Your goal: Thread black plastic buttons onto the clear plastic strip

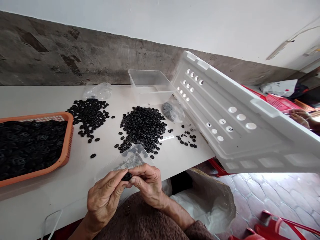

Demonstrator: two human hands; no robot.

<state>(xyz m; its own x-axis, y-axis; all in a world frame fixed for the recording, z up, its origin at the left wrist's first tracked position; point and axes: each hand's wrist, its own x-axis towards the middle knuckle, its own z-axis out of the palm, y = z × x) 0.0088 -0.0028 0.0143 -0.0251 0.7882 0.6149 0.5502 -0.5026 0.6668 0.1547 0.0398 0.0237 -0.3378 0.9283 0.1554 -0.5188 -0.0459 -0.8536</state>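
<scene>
Between the fingertips of both hands is a small black oval plastic piece (127, 176). My left hand (106, 193) pinches it from the left, thumb and forefinger closed on it. My right hand (148, 183) has its thumb and forefinger pressed against its right side; whether they hold a tiny part is hidden. Just beyond the hands sits a shallow clear tray (141, 151) with many small grey metal bits (131, 161). Behind it lies a big heap of black oval pieces (142, 126), with another heap (88, 113) further left.
An orange basket (67, 140) full of black parts stands at left. A clear bin (152, 96) and a bag of grey bits (168, 110) are at the back. A white plastic panel with holes (220, 110) leans at right. Another person's hand (300, 117) shows far right.
</scene>
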